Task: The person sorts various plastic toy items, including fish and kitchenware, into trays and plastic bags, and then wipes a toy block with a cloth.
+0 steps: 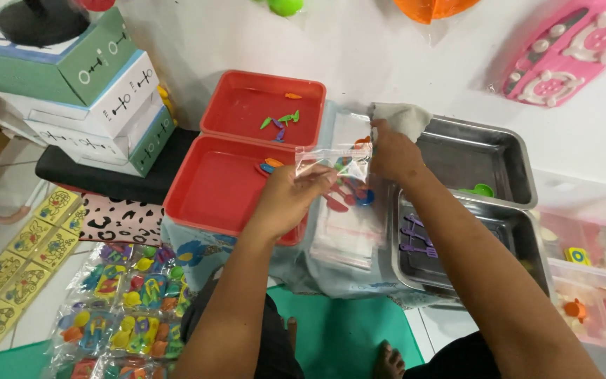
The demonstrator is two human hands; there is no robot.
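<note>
Both hands on a small clear bag, filling with toy pieces.

Left hand (285, 200) pinches the clear bag (334, 163) at its 9 o'clock edge; right hand (393, 154) grips the 3 o'clock edge, fingers closed on the plastic. The bag hangs over a pile of empty bags (345, 235), at 3 o'clock from the two red trays (208, 203). Judged step: holding the mouth open. Next calls for a steady pinch, keeping the opening level.

Both arms reach forward, left hand (290, 191) and right hand (391, 153) pinching closed.
</note>
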